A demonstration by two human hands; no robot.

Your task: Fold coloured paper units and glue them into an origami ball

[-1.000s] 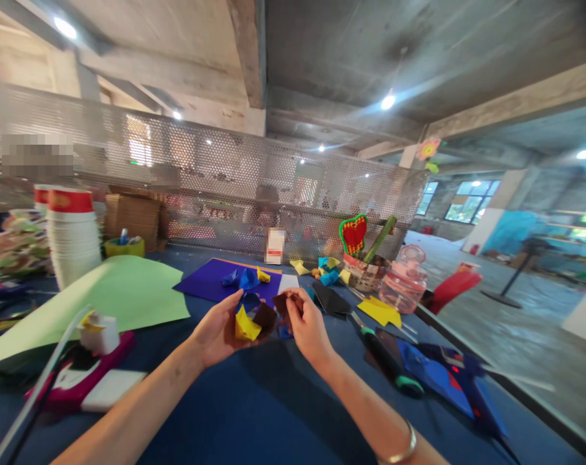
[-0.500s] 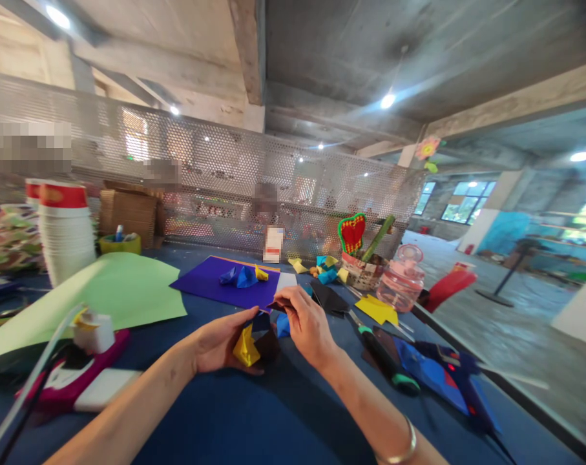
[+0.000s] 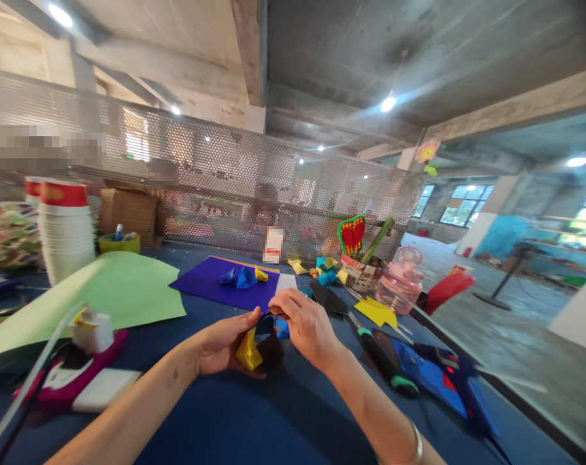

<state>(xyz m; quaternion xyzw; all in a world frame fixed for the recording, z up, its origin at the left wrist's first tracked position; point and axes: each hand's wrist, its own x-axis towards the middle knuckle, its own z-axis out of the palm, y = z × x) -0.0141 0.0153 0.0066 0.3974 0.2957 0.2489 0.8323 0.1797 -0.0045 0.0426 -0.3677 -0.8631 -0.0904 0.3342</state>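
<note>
My left hand (image 3: 227,342) curls round a folded paper piece (image 3: 249,351) with yellow, dark and blue parts, held above the blue table. Closed in a pinch, my right hand (image 3: 306,323) meets the far side of the same piece; its fingertips hide what they grip there. A dark brown part (image 3: 271,352) hangs at the lower right of the piece, and a bit of blue paper shows beside the right fingers. Beyond the hands, small folded blue papers (image 3: 245,278) and a yellow one (image 3: 260,274) lie on a purple sheet (image 3: 200,287).
A glue gun (image 3: 460,374), a green-black handled tool (image 3: 387,361) and yellow paper (image 3: 376,311) lie to the right. Behind them stand a pink clear bottle (image 3: 400,284) and a basket (image 3: 363,274). Leftward are a green sheet (image 3: 128,290), stacked cups (image 3: 66,232) and a magenta power strip (image 3: 99,365).
My right hand has moved slightly left and closer to my left fingertips. The dark part of the paper piece now shows more at the lower right.
</note>
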